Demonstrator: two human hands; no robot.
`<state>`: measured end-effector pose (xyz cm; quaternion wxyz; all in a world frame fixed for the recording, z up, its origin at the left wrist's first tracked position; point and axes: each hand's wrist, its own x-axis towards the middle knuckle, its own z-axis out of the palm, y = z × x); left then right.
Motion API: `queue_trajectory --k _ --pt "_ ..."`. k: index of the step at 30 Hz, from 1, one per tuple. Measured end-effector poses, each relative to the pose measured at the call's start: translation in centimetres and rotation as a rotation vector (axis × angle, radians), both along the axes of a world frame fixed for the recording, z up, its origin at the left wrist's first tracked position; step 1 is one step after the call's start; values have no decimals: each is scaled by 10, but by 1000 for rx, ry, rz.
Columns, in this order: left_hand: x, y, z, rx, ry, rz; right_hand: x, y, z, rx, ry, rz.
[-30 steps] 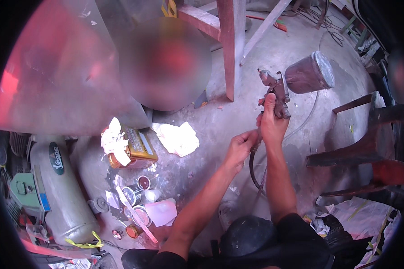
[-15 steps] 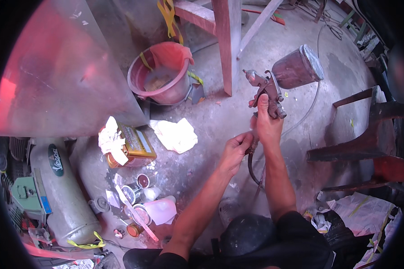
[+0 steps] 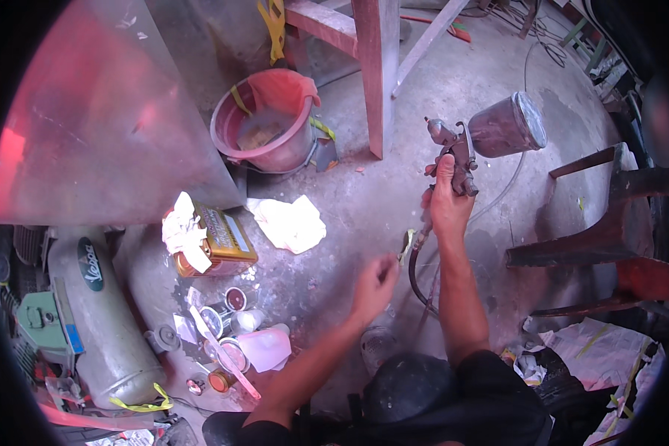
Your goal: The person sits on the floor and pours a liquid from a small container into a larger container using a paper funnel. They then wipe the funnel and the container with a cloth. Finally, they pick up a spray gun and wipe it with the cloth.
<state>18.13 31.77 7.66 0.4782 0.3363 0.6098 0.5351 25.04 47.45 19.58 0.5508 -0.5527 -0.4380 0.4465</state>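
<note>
My right hand (image 3: 451,212) is wrapped round the handle of a spray gun (image 3: 453,152), its thumb up along the back. The gun's grey paint cup (image 3: 507,125) sticks out to the right. A dark air hose (image 3: 415,276) curves down from below the handle. My left hand (image 3: 373,288) is to the left of the hose, apart from the gun, with fingers curled in and slightly blurred. By its fingertips is a small yellow-green strip (image 3: 407,244); whether the fingers grip it is unclear.
A pink bucket (image 3: 305,141) stands beside a wooden leg (image 3: 375,89). Left are a yellow tin (image 3: 234,241), white cloth (image 3: 286,223), several small cans, a pink-tinted container (image 3: 266,348) and a grey-green tank (image 3: 111,327). Dark curved pieces (image 3: 572,245) lie right, above masking paper (image 3: 602,353).
My left hand has moved from the hose end below the gun, down and to the left. The yellow-green strip now shows. The spray gun has shifted right and slightly down in my right hand.
</note>
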Motion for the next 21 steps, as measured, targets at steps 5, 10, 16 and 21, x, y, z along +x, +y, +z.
queue_trajectory --k 5,10,16,21 --pt "-1 -143 -91 -340 457 -874 -10 -2 23 21 46 76" --pt "13 -179 -81 -368 416 -976 -6 16 50 127 48 85" --pt "16 -203 -114 -133 210 -661 -8 14 70 123 65 131" --pt "20 -198 -110 -165 254 -714 -1 3 75 171 149 212"
